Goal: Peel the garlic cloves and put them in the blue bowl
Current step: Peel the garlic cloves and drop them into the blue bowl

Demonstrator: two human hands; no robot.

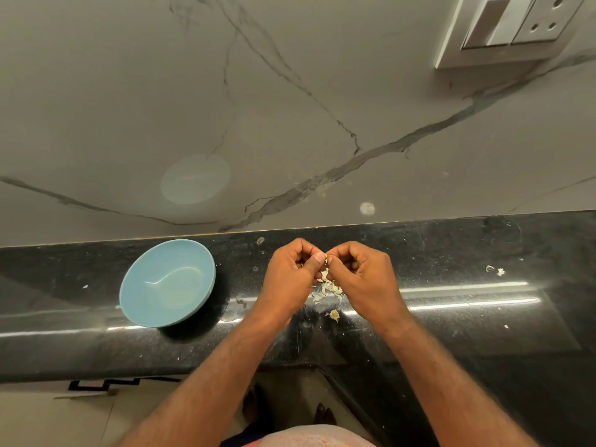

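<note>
The blue bowl sits on the black counter at the left, and nothing shows inside it. My left hand and my right hand meet above the counter's middle, both with curled fingers pinching a small garlic clove between their fingertips. Most of the clove is hidden by the fingers. Loose pale garlic skins lie on the counter just below the hands, with one more scrap nearer to me.
A marble-patterned wall rises right behind the counter, with a socket plate at the top right. Small skin bits lie on the counter to the right. The counter's front edge runs below my forearms.
</note>
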